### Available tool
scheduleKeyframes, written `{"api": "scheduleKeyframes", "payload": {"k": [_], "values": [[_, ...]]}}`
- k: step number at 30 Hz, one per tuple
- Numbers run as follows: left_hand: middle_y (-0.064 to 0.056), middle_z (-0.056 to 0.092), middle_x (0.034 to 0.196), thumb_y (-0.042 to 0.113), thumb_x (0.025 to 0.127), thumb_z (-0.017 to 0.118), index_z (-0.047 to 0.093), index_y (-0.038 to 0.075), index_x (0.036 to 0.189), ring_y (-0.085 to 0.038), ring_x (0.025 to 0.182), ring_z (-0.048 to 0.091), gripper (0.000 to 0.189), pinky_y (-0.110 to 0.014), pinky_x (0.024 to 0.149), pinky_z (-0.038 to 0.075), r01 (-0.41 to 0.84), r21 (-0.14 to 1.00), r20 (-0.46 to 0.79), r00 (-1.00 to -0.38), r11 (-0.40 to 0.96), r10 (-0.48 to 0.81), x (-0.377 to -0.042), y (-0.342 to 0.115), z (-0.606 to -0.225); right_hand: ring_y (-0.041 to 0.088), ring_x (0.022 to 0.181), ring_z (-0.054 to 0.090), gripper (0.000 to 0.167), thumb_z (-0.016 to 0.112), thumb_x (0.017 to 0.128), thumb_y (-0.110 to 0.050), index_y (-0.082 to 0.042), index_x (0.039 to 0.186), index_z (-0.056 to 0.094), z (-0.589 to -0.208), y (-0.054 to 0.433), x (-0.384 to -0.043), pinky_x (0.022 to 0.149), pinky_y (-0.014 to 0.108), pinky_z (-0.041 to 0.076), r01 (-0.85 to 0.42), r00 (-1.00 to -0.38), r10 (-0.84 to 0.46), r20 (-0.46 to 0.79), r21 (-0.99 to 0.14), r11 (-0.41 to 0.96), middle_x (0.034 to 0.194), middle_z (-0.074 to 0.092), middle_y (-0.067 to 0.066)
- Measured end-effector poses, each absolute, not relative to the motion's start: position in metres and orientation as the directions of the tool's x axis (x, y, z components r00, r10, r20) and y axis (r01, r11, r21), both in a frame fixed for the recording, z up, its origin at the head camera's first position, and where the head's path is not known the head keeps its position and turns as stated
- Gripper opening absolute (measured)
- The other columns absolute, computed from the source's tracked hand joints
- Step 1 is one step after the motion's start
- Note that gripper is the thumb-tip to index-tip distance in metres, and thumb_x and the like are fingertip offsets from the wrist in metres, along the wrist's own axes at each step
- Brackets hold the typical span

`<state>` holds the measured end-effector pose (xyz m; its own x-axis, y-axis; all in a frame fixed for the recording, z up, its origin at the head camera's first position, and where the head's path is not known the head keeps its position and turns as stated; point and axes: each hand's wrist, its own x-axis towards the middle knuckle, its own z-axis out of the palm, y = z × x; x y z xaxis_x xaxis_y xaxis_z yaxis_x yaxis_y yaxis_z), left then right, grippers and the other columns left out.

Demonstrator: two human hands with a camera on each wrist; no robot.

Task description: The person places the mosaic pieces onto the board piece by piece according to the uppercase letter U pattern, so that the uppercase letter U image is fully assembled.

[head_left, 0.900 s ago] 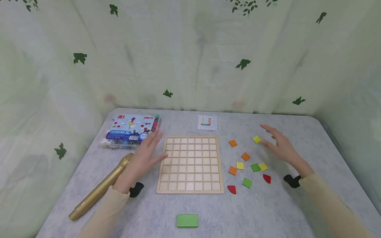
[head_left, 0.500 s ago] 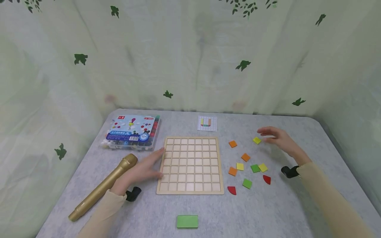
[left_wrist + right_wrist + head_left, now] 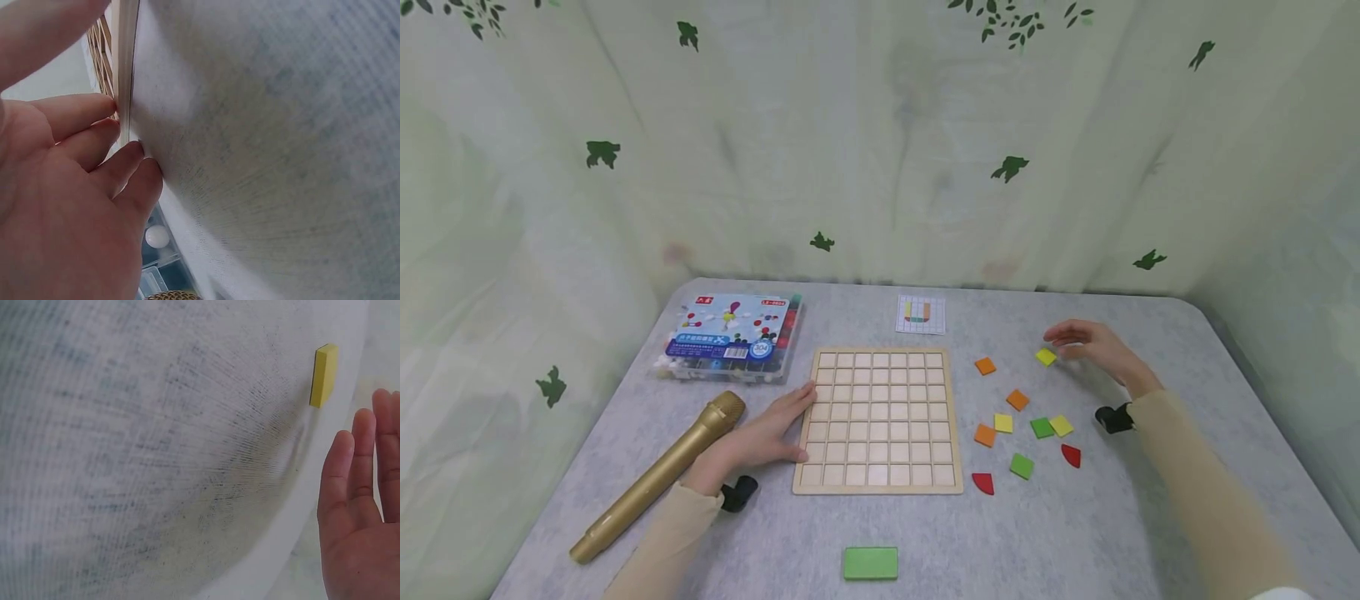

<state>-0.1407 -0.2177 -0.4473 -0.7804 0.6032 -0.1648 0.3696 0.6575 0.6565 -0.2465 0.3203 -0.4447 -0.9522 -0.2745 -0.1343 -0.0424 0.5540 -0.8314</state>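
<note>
My left hand [image 3: 763, 435] touches the left edge of a square wooden grid board [image 3: 957, 417], thumb low and fingers higher up. In the left wrist view its fingertips [image 3: 134, 149] meet the board's side edge [image 3: 125, 75], straight or slightly bent. My right hand [image 3: 1093, 346] hovers at the back right, just beside a yellow square tile [image 3: 1046, 357]. The right wrist view has that tile [image 3: 324, 375] lying on the table, apart from the relaxed, extended fingers [image 3: 337, 465]. Nothing is held there.
Orange [image 3: 1017, 400], green [image 3: 1021, 466], yellow and red [image 3: 1071, 456] tiles lie scattered right of the board. A pattern card [image 3: 921, 314] lies behind it, a green block [image 3: 870, 563] in front. At left are a gold microphone [image 3: 658, 475] and a plastic parts box [image 3: 730, 337].
My left hand has come down from above the board's left side to its edge. The right hand has shifted slightly left by the yellow tile, its fingers drawn closer together.
</note>
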Motion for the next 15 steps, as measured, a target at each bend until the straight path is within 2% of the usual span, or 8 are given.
{"api": "scheduleKeyframes", "payload": {"k": [4,15], "values": [[-0.026,0.008,0.155,0.018,0.083,0.074,0.018,-0.012,0.147,-0.046,0.139,0.008,0.09,-0.058,0.108,0.015,0.375,0.642,-0.163,-0.785,0.669,0.597,-0.14,-0.219,-0.447,0.033,0.111,0.053,0.032,0.056,0.091,0.002,0.003,0.123,0.056,-0.451,0.317,-0.251,0.092,0.045,0.043,-0.029,-0.96,-0.244,-0.136,-0.821,0.57,0.124,0.058,0.021],[-0.028,0.01,0.154,0.021,0.082,0.075,0.02,-0.013,0.146,-0.047,0.139,0.011,0.091,-0.058,0.108,0.017,0.404,0.626,-0.139,-0.784,0.667,0.605,-0.14,-0.22,-0.449,0.033,0.107,0.053,0.032,0.055,0.088,0.008,0.005,0.12,0.058,-0.462,0.314,-0.261,0.083,0.035,0.044,0.025,-0.95,-0.23,-0.21,-0.787,0.616,0.121,0.058,0.022]]}}
